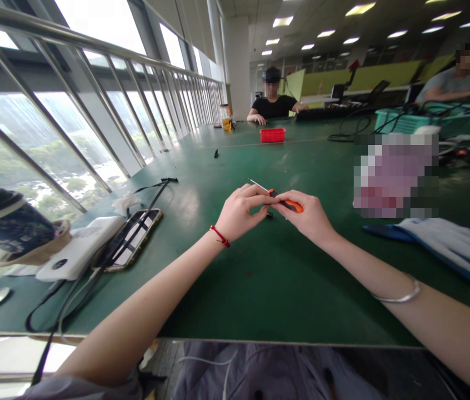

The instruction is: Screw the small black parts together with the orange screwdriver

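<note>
A screwdriver (293,205) with an orange and black handle points up and to the left above the table, its thin metal shaft showing past my left fingers. My right hand (308,214) is closed around the handle. With its fingertips at the front of the handle, my left hand (243,208) pinches the same screwdriver. Just below the fingers is a small black piece (269,214), partly hidden; whether a hand touches it I cannot tell.
A phone (137,239), white power bank (79,250), black strap and cup (8,222) lie at left by the railing. White-and-blue gloves (447,244) and a blurred pinkish item (397,172) lie right. Farther off are a red bin (272,135), a green basket (401,121) and two people.
</note>
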A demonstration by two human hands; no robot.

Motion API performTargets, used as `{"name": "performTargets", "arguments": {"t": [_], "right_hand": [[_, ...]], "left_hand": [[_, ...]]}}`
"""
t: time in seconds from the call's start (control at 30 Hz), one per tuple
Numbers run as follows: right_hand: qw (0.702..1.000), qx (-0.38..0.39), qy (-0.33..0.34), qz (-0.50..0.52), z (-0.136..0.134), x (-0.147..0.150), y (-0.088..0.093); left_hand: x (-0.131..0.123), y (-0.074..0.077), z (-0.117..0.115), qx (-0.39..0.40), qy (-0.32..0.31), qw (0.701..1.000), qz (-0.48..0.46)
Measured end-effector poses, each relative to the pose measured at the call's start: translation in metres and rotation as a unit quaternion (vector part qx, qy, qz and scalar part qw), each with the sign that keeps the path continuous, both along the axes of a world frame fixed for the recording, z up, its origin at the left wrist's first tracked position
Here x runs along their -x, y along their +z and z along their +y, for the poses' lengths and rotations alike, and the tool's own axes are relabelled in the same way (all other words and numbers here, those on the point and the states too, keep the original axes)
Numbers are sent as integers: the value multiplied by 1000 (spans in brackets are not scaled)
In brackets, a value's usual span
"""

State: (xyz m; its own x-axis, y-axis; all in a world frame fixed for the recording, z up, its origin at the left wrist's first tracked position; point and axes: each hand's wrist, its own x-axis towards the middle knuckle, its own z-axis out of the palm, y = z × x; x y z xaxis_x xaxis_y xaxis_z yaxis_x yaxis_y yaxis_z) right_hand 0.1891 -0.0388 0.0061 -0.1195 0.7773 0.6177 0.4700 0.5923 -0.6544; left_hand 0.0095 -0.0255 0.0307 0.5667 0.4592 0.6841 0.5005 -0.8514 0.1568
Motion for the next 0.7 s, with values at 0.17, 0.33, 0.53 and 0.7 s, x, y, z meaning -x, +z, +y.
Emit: {"name": "performTargets", "arguments": {"t": [0.17, 0.33, 0.53, 0.7], "right_hand": [[1000, -4, -2, 1, -1, 1, 2], [1000, -2, 2, 6, -2, 2, 2], [1000, 10, 11, 12, -1, 1, 0], [1000, 14, 14, 19, 1, 1, -1]], "left_hand": [[0, 2, -2, -16, 22, 999, 17], [0, 2, -3, -22, 35, 999, 26], [-1, -1, 0, -22, 16, 1000, 0], [-1, -4, 2, -8, -10, 1000, -26]]}}
